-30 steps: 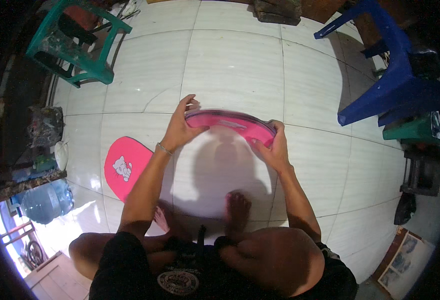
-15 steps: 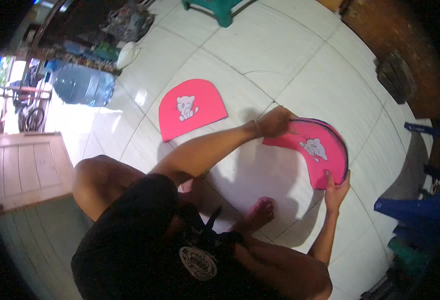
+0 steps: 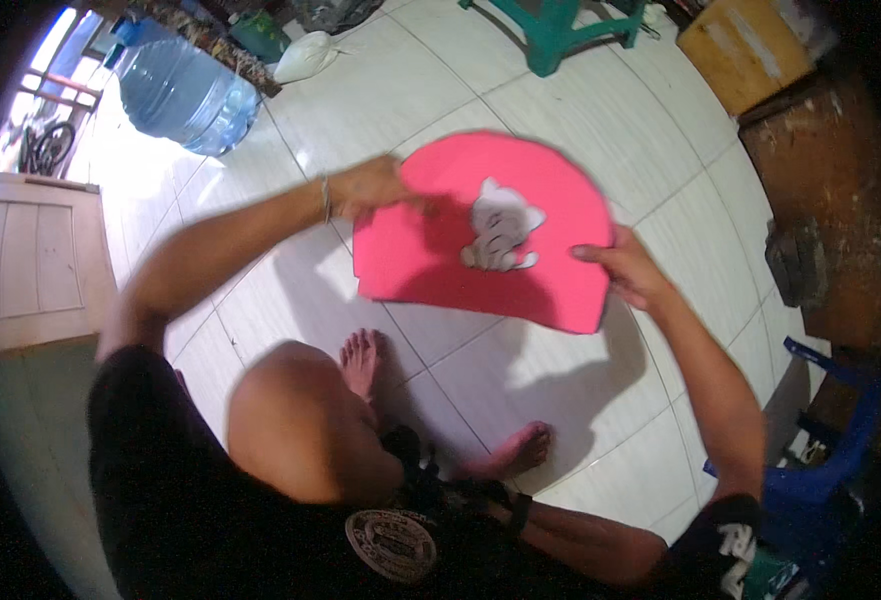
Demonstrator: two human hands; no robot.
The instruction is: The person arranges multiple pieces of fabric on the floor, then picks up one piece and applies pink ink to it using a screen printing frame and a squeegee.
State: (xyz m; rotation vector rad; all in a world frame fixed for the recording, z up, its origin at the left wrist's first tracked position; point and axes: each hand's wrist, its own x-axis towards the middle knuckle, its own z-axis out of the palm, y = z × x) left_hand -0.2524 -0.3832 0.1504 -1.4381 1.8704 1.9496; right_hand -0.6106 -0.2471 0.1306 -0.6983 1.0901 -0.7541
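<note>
A pink arched panel [image 3: 560, 200] with a white cartoon cat print [image 3: 495, 228] is held face up above the tiled floor, a little tilted. My left hand [image 3: 380, 188] grips its upper left edge, fingers partly in shadow. My right hand [image 3: 630, 265] holds the right edge, thumb on top and fingers behind. The second pink piece seen earlier on the floor is out of sight, possibly behind the held panel. My bare feet [image 3: 360, 360] are below it.
A large water jug [image 3: 185, 95] lies at the upper left near a white sack [image 3: 305, 60] and a wooden door [image 3: 30, 260]. A green plastic stool [image 3: 540, 30] stands at the top, a cardboard box [image 3: 740, 50] upper right, a blue stool [image 3: 835, 460] lower right.
The held panel has gone from curved and seen nearly edge-on to flatter, face towards me. My hands have swung with it, and the view has turned.
</note>
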